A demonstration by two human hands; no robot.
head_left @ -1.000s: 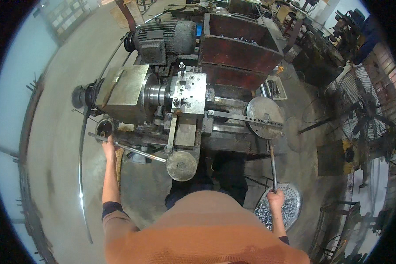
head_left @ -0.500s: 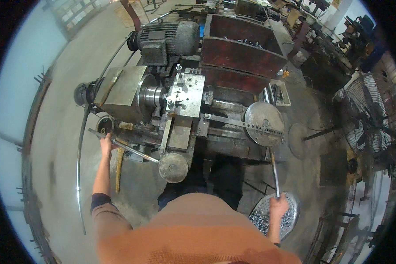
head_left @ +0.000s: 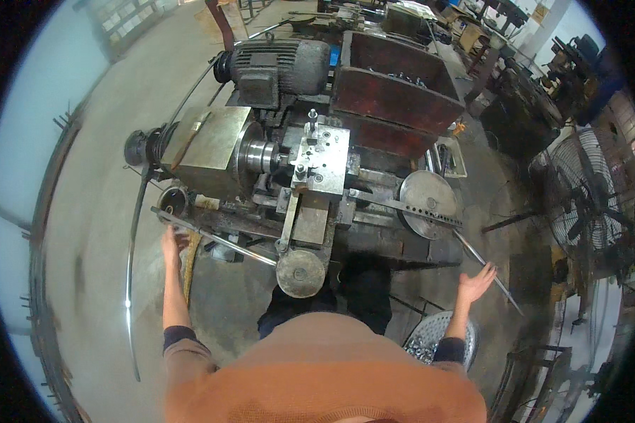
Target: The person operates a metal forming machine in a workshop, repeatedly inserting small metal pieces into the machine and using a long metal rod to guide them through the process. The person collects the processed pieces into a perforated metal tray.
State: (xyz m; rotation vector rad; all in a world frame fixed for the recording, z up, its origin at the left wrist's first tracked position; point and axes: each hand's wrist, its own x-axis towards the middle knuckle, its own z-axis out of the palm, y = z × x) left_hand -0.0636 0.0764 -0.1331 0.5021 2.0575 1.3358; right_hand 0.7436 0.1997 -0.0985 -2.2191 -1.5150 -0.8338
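Note:
A small metal lathe stands in front of me. My left hand [head_left: 174,245] is off to its left, fingers stretched out, just below a long steel lever [head_left: 240,248] that runs to a round disc [head_left: 300,273] at the front. Out to the right, my right hand [head_left: 477,283] is spread open with its fingertips against or beside a second steel lever [head_left: 477,254]. That lever slants outward from a larger disc [head_left: 428,195], joined by a drilled flat bar. Between the discs sits a bright tool block [head_left: 326,156], right of the spindle chuck [head_left: 262,155].
Behind the lathe are an electric motor [head_left: 282,67] and a dark red bin [head_left: 395,99] with small metal parts. A perforated basin [head_left: 466,330] of metal pieces lies low by my right forearm. A large fan [head_left: 589,187] stands at the right. A long rod [head_left: 129,282] hangs down at left.
My left hand has let go of the left lever and dropped slightly. The right lever has swung outward and up, and my right hand has opened from its grip. The view has shifted a little.

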